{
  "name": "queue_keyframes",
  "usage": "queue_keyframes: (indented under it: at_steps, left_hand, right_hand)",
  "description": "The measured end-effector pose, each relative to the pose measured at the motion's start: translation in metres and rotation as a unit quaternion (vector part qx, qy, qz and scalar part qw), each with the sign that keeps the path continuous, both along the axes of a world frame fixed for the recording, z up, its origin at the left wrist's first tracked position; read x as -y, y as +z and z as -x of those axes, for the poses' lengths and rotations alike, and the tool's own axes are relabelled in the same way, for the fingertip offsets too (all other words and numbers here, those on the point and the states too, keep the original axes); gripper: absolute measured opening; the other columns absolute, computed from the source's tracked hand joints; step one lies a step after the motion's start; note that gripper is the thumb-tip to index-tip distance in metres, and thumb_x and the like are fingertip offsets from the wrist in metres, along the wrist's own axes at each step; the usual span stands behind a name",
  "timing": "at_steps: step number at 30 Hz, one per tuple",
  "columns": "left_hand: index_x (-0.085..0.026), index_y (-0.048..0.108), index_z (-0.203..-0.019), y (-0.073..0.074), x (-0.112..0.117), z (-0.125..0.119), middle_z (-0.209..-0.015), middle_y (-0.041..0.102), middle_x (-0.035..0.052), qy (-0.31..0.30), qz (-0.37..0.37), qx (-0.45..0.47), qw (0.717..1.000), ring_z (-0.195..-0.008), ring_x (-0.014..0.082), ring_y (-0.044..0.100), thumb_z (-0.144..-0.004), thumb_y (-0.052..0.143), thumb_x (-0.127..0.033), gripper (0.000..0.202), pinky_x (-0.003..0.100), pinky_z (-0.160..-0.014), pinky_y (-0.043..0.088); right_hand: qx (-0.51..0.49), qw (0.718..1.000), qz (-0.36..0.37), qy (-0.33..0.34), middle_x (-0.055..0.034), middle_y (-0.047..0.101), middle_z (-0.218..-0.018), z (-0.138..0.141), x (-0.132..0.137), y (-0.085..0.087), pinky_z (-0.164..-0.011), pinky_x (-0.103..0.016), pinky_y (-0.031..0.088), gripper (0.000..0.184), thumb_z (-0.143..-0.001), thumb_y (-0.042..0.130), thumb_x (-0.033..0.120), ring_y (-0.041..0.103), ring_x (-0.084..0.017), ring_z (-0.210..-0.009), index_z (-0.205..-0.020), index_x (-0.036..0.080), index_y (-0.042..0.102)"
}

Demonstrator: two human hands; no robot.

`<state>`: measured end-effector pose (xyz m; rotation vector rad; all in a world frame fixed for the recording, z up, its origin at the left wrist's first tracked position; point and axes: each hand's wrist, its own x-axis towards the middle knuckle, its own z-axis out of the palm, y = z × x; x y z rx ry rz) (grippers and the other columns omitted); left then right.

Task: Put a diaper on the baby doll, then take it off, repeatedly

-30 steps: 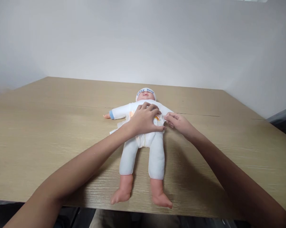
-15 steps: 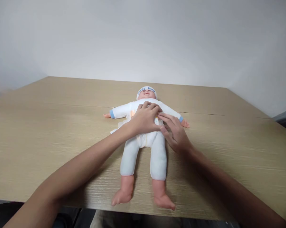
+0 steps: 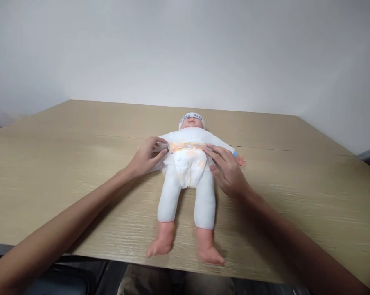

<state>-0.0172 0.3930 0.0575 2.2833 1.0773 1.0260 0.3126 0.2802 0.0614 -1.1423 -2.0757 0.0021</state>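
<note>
A baby doll in a white suit and cap lies on its back on the wooden table, feet toward me. A white diaper with an orange band covers its belly. My left hand is at the doll's left side, fingers pinched on the diaper's side flap. My right hand lies flat with spread fingers on the doll's other hip, at the diaper's edge.
A plain white wall rises behind the table. The table's near edge runs just below the doll's feet, with dark floor and my lap under it. A seam crosses the tabletop behind the doll.
My left hand has come off the doll's belly and moved left to the diaper flap, uncovering the diaper front. My right hand shifted from pinching at the waist to lying flat on the hip.
</note>
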Motion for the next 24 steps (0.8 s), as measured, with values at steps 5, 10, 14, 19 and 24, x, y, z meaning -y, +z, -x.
queue_keyframes:
  at_steps: [5, 10, 14, 19, 24]
  left_hand:
    - [-0.023, 0.060, -0.101, -0.010, 0.007, 0.023, -0.100, 0.073, 0.0089, 0.043, 0.017, -0.123, 0.991, -0.095, 0.0290, 0.065, -0.103, 0.063, -0.060, 0.037, 0.042, -0.087, 0.049]
    - [-0.023, 0.056, -0.082, -0.008, 0.003, 0.023, -0.088, 0.069, 0.0081, 0.025, 0.074, -0.155, 0.985, -0.081, 0.0259, 0.058, -0.091, 0.075, -0.052, 0.036, 0.038, -0.075, 0.040]
    - [-0.023, 0.058, -0.072, -0.008, -0.002, 0.032, -0.074, 0.063, 0.0041, -0.010, 0.184, -0.117, 0.976, -0.070, 0.0215, 0.053, -0.088, 0.075, -0.049, 0.035, 0.034, -0.066, 0.034]
    - [-0.022, 0.059, -0.067, 0.005, -0.012, 0.044, -0.069, 0.053, 0.0019, -0.052, 0.263, -0.053, 0.962, -0.064, 0.0174, 0.045, -0.094, 0.069, -0.060, 0.048, 0.033, -0.062, 0.032]
    - [-0.021, 0.060, -0.067, 0.034, -0.019, 0.020, -0.074, 0.051, 0.0017, -0.093, 0.326, 0.112, 0.934, -0.071, 0.0169, 0.043, -0.094, 0.075, -0.062, 0.051, 0.033, -0.068, 0.034]
  right_hand:
    - [0.045, 0.998, -0.026, -0.034, -0.0135, 0.072, -0.127, 0.038, -0.011, 0.038, -0.108, -0.054, 0.052, 0.037, -0.115, 0.052, 0.039, 0.066, -0.033, -0.118, -0.141, 0.026, 0.075]
    - [0.134, 0.990, 0.015, 0.032, -0.0097, 0.069, -0.106, 0.085, -0.041, 0.066, -0.092, -0.045, 0.049, 0.031, -0.114, 0.053, 0.039, 0.063, -0.028, -0.099, -0.124, 0.025, 0.079]
    - [0.191, 0.979, 0.069, 0.014, -0.0084, 0.067, -0.100, 0.101, -0.055, 0.069, -0.090, -0.043, 0.046, 0.025, -0.110, 0.060, 0.037, 0.061, -0.028, -0.097, -0.106, 0.025, 0.081]
    - [0.175, 0.980, 0.091, -0.004, -0.0102, 0.072, -0.107, 0.099, -0.056, 0.062, -0.098, -0.047, 0.047, 0.022, -0.106, 0.065, 0.038, 0.065, -0.031, -0.107, -0.111, 0.024, 0.081]
    - [0.120, 0.984, 0.131, -0.011, -0.0141, 0.077, -0.121, 0.096, -0.060, 0.059, -0.101, -0.050, 0.052, 0.072, -0.100, 0.073, 0.044, 0.070, -0.036, -0.113, -0.165, 0.018, 0.053]
